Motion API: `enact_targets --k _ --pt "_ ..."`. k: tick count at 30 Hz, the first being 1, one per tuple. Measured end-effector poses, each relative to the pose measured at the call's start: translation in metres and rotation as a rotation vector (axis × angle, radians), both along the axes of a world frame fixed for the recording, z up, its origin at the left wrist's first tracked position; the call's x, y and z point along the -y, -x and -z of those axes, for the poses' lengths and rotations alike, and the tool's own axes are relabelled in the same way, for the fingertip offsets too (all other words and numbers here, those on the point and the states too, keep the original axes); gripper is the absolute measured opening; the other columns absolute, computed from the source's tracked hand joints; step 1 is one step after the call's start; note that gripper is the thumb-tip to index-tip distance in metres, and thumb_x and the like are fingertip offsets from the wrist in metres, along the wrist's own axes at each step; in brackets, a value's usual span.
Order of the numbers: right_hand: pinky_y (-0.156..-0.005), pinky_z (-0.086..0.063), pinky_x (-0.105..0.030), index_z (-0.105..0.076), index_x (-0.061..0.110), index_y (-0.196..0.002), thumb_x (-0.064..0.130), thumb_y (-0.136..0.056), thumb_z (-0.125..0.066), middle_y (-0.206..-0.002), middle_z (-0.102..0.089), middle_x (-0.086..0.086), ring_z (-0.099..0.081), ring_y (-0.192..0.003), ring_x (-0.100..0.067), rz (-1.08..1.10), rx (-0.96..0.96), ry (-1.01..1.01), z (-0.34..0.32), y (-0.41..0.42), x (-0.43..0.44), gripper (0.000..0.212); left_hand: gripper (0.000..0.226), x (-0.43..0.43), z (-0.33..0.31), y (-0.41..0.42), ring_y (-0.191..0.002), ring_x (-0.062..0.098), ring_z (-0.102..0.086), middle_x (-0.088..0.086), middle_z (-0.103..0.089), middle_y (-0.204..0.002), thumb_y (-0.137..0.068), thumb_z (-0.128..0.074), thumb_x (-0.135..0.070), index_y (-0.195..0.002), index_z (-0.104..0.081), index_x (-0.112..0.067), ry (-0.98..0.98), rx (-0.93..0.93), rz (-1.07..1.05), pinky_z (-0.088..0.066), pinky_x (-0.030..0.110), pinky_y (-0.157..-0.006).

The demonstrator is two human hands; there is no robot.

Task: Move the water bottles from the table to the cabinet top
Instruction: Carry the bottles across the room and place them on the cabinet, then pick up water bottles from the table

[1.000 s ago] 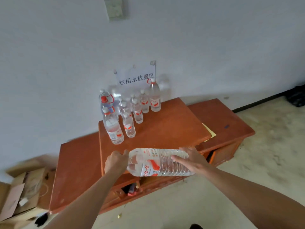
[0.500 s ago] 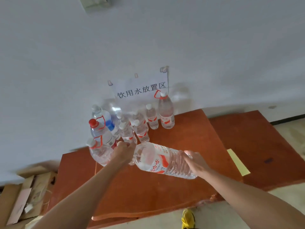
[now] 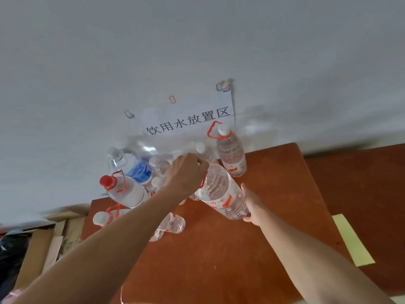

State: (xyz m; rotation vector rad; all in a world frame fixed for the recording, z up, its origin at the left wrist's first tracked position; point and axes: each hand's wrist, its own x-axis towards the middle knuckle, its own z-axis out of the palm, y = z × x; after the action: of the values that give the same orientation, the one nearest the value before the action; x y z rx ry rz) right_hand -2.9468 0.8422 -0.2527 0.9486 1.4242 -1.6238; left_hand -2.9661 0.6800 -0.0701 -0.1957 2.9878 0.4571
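Observation:
A large clear water bottle (image 3: 221, 191) with a red and white label hangs tilted over the brown cabinet top (image 3: 241, 249), its neck toward the wall. My left hand (image 3: 186, 172) grips its cap end, which the hand hides. My right hand (image 3: 254, 205) supports its base from below and the right. Behind and to the left stand several water bottles, among them a tall one (image 3: 231, 154) with a white cap and red handle ring, a red-capped one (image 3: 125, 189) and a blue-labelled one (image 3: 135, 167).
A white paper sign (image 3: 188, 121) is taped to the grey wall above the bottles. A lower brown cabinet section (image 3: 361, 183) lies to the right, with a yellow strip (image 3: 352, 240) at the step. Cardboard boxes (image 3: 50, 244) sit on the floor at left.
Both hands have carried the large bottle from the cabinet's front edge up and toward the wall, tipping it from lying sideways to nearly upright. The camera came closer to the cabinet.

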Motion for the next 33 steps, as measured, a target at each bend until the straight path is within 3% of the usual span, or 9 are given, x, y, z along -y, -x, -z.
enact_targets --k 3,8,13,16,18,21,24,29,33 --pt "-0.099 -0.042 -0.054 -0.043 0.024 -0.141 0.048 -0.096 -0.048 -0.140 -0.051 -0.005 -0.050 -0.123 -0.028 0.013 -0.017 0.043 0.009 0.009 0.006 0.051 0.037 -0.009 0.008 0.011 -0.068 0.028 -0.060 0.008 -0.061 -0.070 -0.094 -0.042 -0.032 -0.063 -0.050 -0.013 0.095 -0.009 0.082 -0.051 0.038 -0.066" --pt "-0.082 -0.051 -0.044 -0.045 0.031 -0.137 0.041 -0.099 -0.043 -0.141 -0.049 -0.001 -0.051 -0.122 -0.025 -0.069 -0.167 0.069 0.005 0.013 0.017 0.040 0.033 -0.010 0.021 0.026 -0.071 0.032 -0.062 0.012 -0.066 -0.078 -0.096 -0.040 -0.034 -0.072 -0.052 -0.014 0.169 -0.020 0.141 -0.053 0.044 -0.070" --pt "-0.090 -0.048 -0.046 -0.040 0.033 -0.141 0.029 -0.101 -0.042 -0.144 -0.046 -0.001 -0.049 -0.125 -0.026 -0.155 -0.244 0.048 0.004 0.010 0.016 0.041 0.035 0.000 0.023 0.035 -0.064 0.028 -0.060 0.007 -0.063 -0.071 -0.096 -0.039 -0.038 -0.077 -0.056 -0.014 0.167 -0.023 0.190 -0.055 0.043 -0.066" --pt "-0.072 -0.050 -0.033 -0.042 0.026 -0.141 0.031 -0.100 -0.046 -0.132 -0.052 -0.001 -0.056 -0.102 -0.018 -0.275 -0.341 -0.040 -0.004 0.003 0.011 0.041 0.042 0.001 0.016 0.035 -0.068 0.025 -0.062 0.006 -0.064 -0.074 -0.099 -0.034 -0.043 -0.082 -0.060 -0.015 0.223 0.036 0.261 -0.055 0.041 -0.069" --pt "-0.071 -0.050 -0.029 -0.049 0.017 -0.136 0.035 -0.098 -0.051 -0.131 -0.057 -0.004 -0.059 -0.097 -0.015 -0.428 -0.440 -0.153 -0.009 -0.002 0.004 0.042 0.045 -0.001 0.008 0.034 -0.079 0.023 -0.064 0.005 -0.065 -0.085 -0.100 -0.032 -0.045 -0.094 -0.063 -0.014 0.346 0.051 0.330 -0.054 0.039 -0.075" --pt "-0.091 -0.049 -0.030 -0.051 0.018 -0.135 0.042 -0.096 -0.048 -0.134 -0.058 -0.003 -0.059 -0.114 -0.020 -0.709 -0.543 -0.463 -0.023 -0.017 -0.016 0.046 0.037 -0.006 -0.006 0.027 -0.101 0.025 -0.055 0.007 -0.059 -0.111 -0.099 -0.039 -0.040 -0.114 -0.060 -0.014 0.478 -0.035 0.465 -0.045 0.039 -0.086" --pt "-0.098 -0.046 -0.035 -0.045 0.021 -0.140 0.038 -0.097 -0.045 -0.139 -0.054 -0.002 -0.055 -0.121 -0.020 -0.862 -0.592 -0.722 -0.042 -0.038 -0.039 0.046 0.028 -0.019 -0.017 0.007 -0.099 0.028 -0.055 0.010 -0.059 -0.110 -0.094 -0.049 -0.029 -0.110 -0.063 -0.011 0.466 -0.198 0.616 -0.044 0.040 -0.084" --pt "-0.088 -0.050 -0.034 -0.048 0.020 -0.133 0.037 -0.097 -0.047 -0.126 -0.058 0.000 -0.059 -0.109 -0.020 -0.952 -0.622 -1.054 -0.075 -0.105 -0.072 0.039 0.022 -0.031 -0.010 -0.042 -0.086 0.031 -0.059 0.014 -0.064 -0.100 -0.084 -0.061 -0.026 -0.097 -0.067 -0.009 0.423 -0.250 0.896 -0.048 0.044 -0.074" --pt "-0.090 -0.049 -0.039 -0.046 0.018 -0.132 0.035 -0.098 -0.043 -0.123 -0.056 -0.006 -0.055 -0.112 -0.025 -0.901 -0.503 -1.264 -0.095 -0.201 -0.081 0.038 0.025 -0.039 0.007 -0.092 -0.104 0.030 -0.056 0.011 -0.060 -0.112 -0.092 -0.048 -0.029 -0.105 -0.062 -0.013 0.396 -0.200 1.104 -0.042 0.042 -0.085"
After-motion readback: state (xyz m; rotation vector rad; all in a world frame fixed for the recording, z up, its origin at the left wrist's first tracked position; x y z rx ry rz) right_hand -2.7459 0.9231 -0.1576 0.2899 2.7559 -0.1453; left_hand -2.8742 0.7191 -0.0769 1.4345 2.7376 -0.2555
